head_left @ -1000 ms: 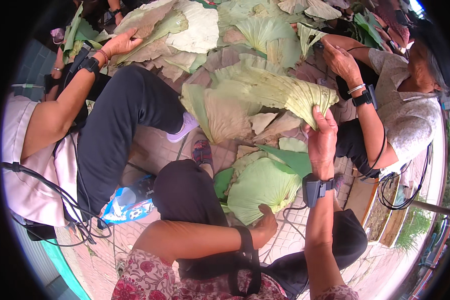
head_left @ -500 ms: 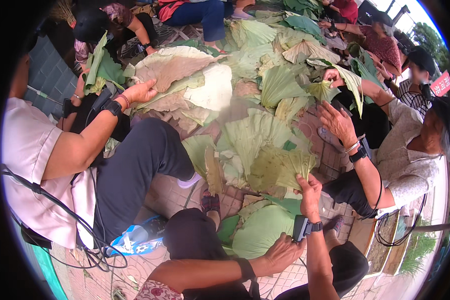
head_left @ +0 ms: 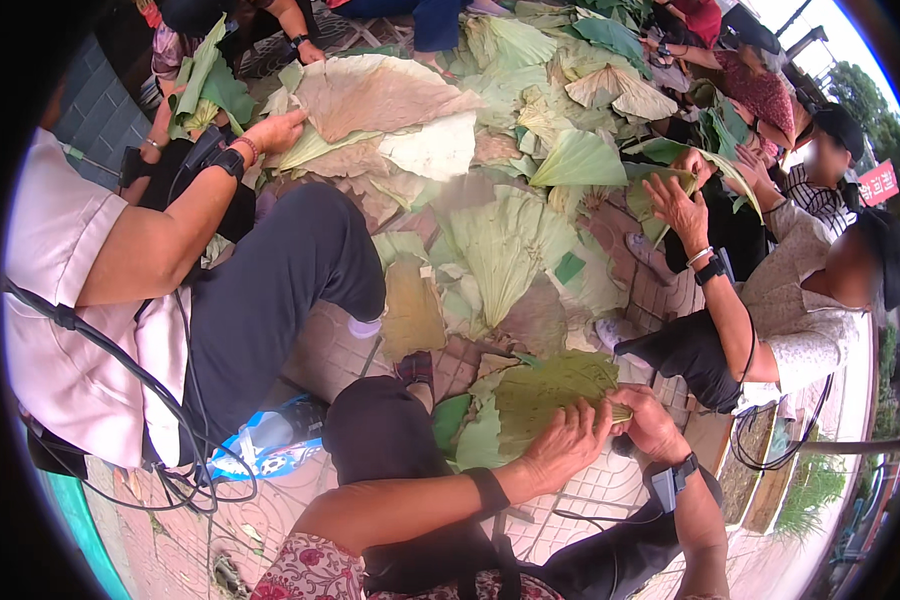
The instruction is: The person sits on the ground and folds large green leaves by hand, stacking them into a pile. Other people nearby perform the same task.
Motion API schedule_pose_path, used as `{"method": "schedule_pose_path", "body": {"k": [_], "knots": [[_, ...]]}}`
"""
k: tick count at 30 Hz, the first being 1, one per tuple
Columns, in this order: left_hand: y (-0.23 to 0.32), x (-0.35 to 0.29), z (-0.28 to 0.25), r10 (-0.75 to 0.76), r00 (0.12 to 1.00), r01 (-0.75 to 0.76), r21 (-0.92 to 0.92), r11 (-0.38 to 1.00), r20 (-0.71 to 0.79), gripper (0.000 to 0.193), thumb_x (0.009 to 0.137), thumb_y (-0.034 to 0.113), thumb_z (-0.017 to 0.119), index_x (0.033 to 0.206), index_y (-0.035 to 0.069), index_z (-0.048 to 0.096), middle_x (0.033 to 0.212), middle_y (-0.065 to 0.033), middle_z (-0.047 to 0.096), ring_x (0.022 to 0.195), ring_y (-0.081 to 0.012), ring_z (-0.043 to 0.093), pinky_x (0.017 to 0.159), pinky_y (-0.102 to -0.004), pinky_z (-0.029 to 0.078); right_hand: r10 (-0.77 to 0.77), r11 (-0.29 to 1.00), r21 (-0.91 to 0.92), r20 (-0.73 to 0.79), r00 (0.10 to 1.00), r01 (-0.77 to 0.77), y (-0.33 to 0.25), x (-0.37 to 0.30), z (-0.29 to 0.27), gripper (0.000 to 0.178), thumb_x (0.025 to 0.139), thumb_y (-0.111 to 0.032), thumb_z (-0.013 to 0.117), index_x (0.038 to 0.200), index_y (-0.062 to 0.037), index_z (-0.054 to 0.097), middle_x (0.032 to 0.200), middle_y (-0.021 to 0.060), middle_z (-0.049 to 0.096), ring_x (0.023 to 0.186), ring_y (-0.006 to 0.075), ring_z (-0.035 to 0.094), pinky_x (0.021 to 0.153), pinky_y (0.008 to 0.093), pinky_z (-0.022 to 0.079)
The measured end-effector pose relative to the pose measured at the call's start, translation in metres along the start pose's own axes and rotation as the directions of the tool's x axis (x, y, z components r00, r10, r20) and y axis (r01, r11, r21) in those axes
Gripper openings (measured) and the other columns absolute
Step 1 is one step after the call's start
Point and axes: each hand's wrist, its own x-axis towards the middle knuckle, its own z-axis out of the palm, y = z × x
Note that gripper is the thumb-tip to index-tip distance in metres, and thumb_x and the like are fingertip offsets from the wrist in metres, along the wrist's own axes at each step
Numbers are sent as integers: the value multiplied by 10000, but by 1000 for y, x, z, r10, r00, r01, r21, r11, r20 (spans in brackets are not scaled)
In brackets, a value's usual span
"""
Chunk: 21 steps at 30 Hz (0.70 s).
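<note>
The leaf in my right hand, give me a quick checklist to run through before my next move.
1. Right hand gripping the leaf at its gathered end: ok.
2. Left hand gripping it too: cannot tell; its fingers are at the leaf near that end, but their hold is hidden.
3. Leaf spread flat all over: not ok; it is bunched at the gathered end.
4. Leaf clear of the green leaves below: cannot tell; it overlaps them in this view.
5. Leaf clear of the blue and white bag: ok; they are apart.
</note>
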Motion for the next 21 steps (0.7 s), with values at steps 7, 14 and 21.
{"method": "schedule_pose_path", "body": {"k": [7,14,21], "knots": [[13,-19,21,33,961,37,-243,969,276,395,775,87,616,1122,-94,560,873,-154,648,725,-228,661,575,-346,476,-68,920,-386,22,997,71,-15,115,-24,428,922,-414,611,1010,-1,680,841,85,686,742,173,653,623,276,505],[34,-29,23,147,951,-57,-315,947,271,198,744,108,614,871,-40,579,698,-75,564,611,-205,612,446,-373,433,-367,652,-758,-342,865,-23,23,345,2,742,773,-478,767,1228,56,526,1190,213,617,1076,320,613,868,432,503],[53,-38,32,106,949,-42,-215,976,297,191,866,198,511,872,22,584,689,-105,583,613,-258,602,618,-507,519,-441,571,-787,-534,721,-233,19,403,79,996,659,-473,844,1340,44,333,1232,261,600,1160,397,585,941,462,480]]}}
